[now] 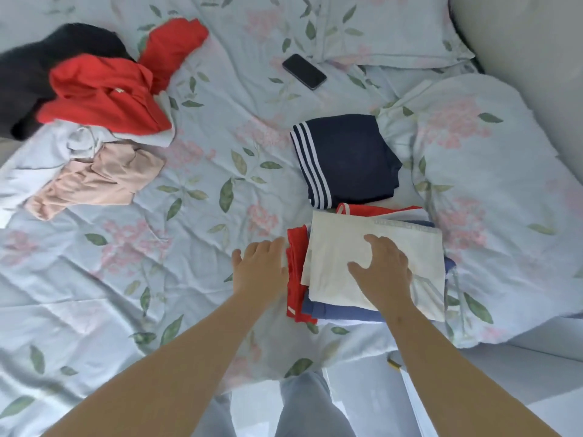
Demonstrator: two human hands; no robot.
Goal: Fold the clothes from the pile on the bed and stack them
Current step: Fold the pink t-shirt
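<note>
Right now my right hand (383, 272) lies flat on the cream garment (422, 247), which sits folded on top of the stack at the near right of the bed (157, 279). Its fingers (375, 242) are spread and straight, pressing down on the cloth rather than gripping it. Under the cream piece I can see a blue garment (331, 310) and a red garment (296, 279), both sticking out along the stack's left and near edges.

My left hand (260, 266) is just beside the stack's left edge, with its fingers (274, 244) loosely extended and holding nothing. They seem to brush the red cloth, though the picture is too soft there for me to be sure of contact.

Just beyond the stack lies a navy garment with white stripes (347, 156), folded, close to the stack. The unfolded pile (94, 105) is well apart at the far left: black, red, pale grey and pink pieces heaped loosely together. A dark phone (304, 71) rests on the sheet farther back, near a pillow (394, 26).
</note>
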